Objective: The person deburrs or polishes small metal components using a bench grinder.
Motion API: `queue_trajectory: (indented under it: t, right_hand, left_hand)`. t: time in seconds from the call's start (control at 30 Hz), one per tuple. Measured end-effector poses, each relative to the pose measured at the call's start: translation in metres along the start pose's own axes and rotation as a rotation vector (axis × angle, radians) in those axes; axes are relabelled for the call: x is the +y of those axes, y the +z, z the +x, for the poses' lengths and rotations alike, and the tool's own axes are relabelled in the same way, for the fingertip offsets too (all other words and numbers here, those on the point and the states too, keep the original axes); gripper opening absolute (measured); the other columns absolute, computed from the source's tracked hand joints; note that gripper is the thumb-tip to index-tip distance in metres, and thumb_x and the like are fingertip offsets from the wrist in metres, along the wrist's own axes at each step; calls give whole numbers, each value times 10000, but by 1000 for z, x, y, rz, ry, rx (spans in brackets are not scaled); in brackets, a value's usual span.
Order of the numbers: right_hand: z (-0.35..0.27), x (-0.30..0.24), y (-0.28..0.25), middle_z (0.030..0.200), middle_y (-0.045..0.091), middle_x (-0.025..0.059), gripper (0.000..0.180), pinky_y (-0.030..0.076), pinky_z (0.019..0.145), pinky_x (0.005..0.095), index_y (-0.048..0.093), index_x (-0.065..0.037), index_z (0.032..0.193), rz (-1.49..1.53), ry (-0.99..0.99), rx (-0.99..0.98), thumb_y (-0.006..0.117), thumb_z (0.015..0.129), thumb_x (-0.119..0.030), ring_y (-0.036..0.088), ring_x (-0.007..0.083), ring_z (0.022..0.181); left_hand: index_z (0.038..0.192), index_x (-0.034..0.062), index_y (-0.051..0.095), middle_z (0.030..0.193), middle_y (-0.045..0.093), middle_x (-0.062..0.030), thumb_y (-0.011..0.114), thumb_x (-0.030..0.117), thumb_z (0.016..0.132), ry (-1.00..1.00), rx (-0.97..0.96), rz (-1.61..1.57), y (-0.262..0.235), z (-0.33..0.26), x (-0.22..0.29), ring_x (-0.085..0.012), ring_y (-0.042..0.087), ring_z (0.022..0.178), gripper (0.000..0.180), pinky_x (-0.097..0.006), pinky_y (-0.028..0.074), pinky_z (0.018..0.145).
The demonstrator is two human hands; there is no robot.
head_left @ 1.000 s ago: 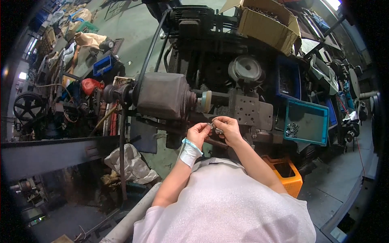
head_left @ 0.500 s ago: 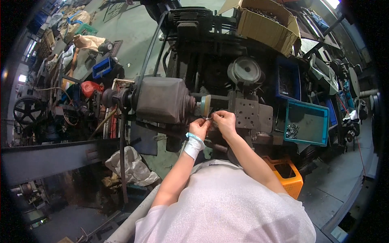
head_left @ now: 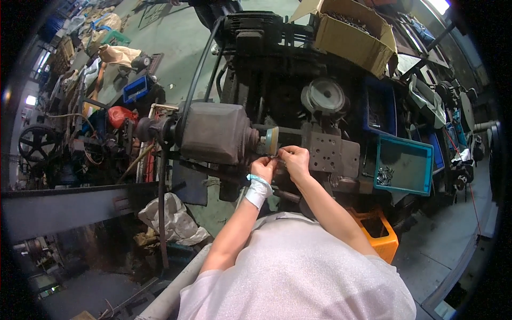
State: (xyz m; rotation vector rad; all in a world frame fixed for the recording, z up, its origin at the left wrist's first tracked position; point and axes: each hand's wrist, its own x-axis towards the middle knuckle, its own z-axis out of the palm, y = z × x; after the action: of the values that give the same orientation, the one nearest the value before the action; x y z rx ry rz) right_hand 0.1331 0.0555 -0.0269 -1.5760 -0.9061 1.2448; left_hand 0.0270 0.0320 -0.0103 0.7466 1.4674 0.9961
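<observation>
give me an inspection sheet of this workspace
surface: dark metal machine bed, greasy
job's things: small piece at the spinning disc, too small to identify
clutter: teal bin with small metal parts, cardboard box, orange crate, white sack
grips: left hand and right hand pinch together by the disc; white wrap on left wrist
cables: dark belt runs up from the motor housing
surroundings: crowded workshop, scrap and a wheel at left, concrete floor

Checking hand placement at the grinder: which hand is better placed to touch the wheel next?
Probably the left hand: its fingers sit right beside the wheel. The right hand is farther from it, nearer the metal block.
</observation>
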Motion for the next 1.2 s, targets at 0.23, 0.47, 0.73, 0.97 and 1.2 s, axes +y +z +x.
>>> queue_trajectory:
  t: [0.23, 0.47, 0.73, 0.97, 1.2]
  right_hand:
    - [-6, -11, 0, 622, 587, 51, 161, 389, 480, 238, 628, 44, 764, 22, 21, 6, 620, 690, -99, 487, 95, 523]
    - [-34, -35, -25, 644, 568, 4, 160, 308, 378, 177, 630, -13, 827, 250, 153, -219, 618, 738, -145, 461, 47, 509]
    - [-36, -32, -22, 639, 565, -3, 161, 295, 370, 176, 622, -1, 821, 141, 76, -156, 629, 727, -131, 442, 39, 486]
    - [-20, -13, -10, 647, 576, 30, 128, 385, 494, 203, 618, 36, 766, 74, 73, -56, 615, 706, -77, 485, 70, 556]
    - [-9, -7, -2, 632, 577, 44, 147, 394, 505, 230, 614, 50, 769, 42, -3, -24, 607, 693, -75, 485, 80, 562]
  left_hand:
    - [684, -34, 572, 588, 556, -32, 583, 95, 751, 29, -8, 109, -2, -6, 10, -93, 476, 496, 146, -230, 365, 454]
    - [787, 29, 543, 674, 559, -49, 576, 312, 785, -384, -344, -492, -25, -24, 8, -126, 508, 550, 285, -248, 412, 488]
    - [770, 35, 531, 670, 542, -29, 573, 192, 794, -357, -398, -512, -20, -13, -2, -124, 513, 569, 164, -238, 412, 493]
    - [796, 11, 563, 675, 546, -1, 589, 148, 778, -52, -155, -113, -11, -3, -11, -79, 483, 547, 140, -217, 398, 453]
    - [674, -5, 581, 566, 526, 8, 581, 106, 764, 66, -57, 36, -3, 0, -5, -64, 436, 490, 143, -212, 332, 440]
